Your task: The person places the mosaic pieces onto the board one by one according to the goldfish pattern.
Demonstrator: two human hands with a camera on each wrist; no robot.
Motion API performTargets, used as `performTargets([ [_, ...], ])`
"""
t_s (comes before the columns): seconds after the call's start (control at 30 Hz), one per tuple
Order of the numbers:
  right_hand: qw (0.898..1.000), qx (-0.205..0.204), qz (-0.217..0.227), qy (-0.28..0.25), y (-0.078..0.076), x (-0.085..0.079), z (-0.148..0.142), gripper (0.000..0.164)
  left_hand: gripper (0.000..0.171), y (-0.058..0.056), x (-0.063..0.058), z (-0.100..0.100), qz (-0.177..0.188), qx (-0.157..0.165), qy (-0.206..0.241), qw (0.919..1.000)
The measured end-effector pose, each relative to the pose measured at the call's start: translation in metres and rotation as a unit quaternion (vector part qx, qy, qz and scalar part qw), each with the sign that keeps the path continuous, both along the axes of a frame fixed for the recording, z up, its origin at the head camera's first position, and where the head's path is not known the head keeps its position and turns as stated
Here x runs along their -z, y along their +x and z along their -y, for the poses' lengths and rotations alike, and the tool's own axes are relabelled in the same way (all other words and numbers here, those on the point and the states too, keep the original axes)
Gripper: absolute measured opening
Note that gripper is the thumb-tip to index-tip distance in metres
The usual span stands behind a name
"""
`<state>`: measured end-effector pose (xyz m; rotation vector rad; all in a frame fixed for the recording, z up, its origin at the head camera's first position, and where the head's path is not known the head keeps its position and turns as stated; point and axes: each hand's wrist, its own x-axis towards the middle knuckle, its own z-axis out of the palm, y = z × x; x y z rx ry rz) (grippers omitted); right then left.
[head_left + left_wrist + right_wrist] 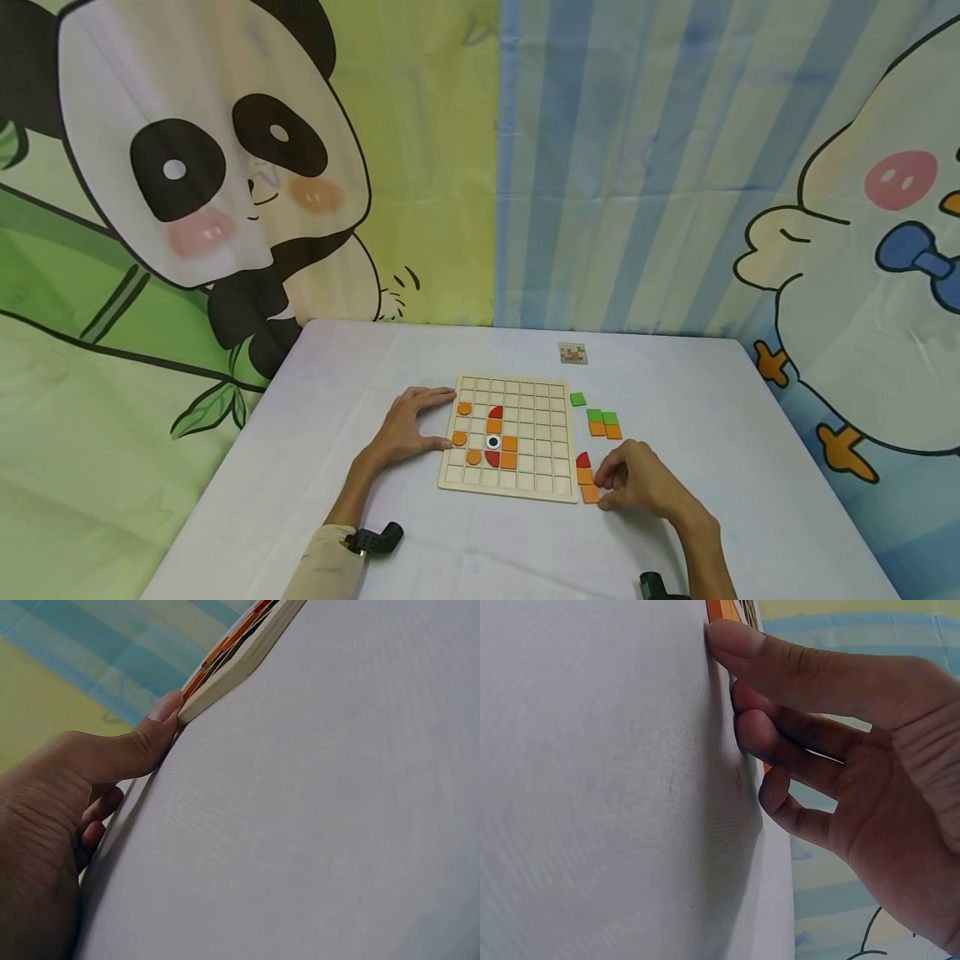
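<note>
A pale wooden grid board (540, 479) lies on the table, bearing several orange discs, orange squares, red quarter-round pieces and an eye tile (492, 442). At its left edge my left hand (401, 429) rests with thumb and forefinger spread along the side. The left wrist view has that thumb against the board's edge (236, 675). My right hand (645, 483) is right of the board, thumb and forefinger pinching a loose orange square tile (590, 494). Just beyond that tile lie another orange square (584, 476) and a red quarter-round piece (582, 460).
Two green squares (602, 416) and two orange squares (604, 430) lie grouped right of the board. A single green tile (577, 399) sits near its upper right corner. Behind the board is a small patterned card (573, 353). Printed curtains (600, 167) hang behind the table.
</note>
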<state>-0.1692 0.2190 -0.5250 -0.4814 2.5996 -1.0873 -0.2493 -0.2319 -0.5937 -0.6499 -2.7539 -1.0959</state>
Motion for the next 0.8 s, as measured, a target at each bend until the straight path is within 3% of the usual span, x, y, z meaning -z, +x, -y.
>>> performTargets([
  [0.8,1.000,-0.017,-0.014,0.010,-0.0004,0.0018,-0.0057,0.022,0.089,0.0013,-0.0027,0.0005,0.000,0.002,0.007,1.0000],
])
